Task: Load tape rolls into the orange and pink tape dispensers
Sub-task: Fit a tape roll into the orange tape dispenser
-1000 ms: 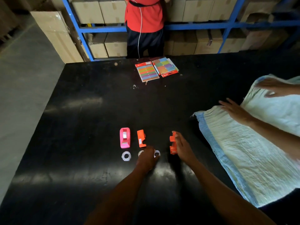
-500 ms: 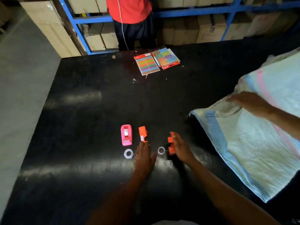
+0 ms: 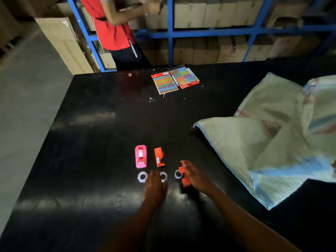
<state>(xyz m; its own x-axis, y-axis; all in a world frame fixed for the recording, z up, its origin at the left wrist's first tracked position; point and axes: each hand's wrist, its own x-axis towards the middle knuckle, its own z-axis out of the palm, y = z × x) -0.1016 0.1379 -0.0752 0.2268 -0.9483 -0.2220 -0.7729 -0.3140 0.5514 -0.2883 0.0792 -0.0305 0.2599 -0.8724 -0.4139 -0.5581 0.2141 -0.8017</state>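
On the black table (image 3: 91,160), the left hand (image 3: 154,186) lies palm down with fingers together, fingertips between two tape rolls: one roll (image 3: 142,176) just left of it, another (image 3: 163,176) touching its right edge and partly covered. Whether it pinches that roll I cannot tell. A third roll (image 3: 177,174) lies flat just right of that, touching an orange dispenser (image 3: 184,176) that the right hand (image 3: 197,176) grips from the right side, fingers curled round it; its long axis runs toward and away from the wearer. Just beyond the left hand sit two more dispensers with the same long axis: a pink one (image 3: 141,156), upright with a roll showing in its well, and a second orange one (image 3: 159,157) beside it on its right. That makes three rolls loose, two orange dispensers, one pink. Farther off lie two packs of coloured tabs (image 3: 165,83), and right of the hands a woven sack (image 3: 254,142). At the far edge stands a person in a red shirt (image 3: 112,30) before blue shelving (image 3: 170,33).
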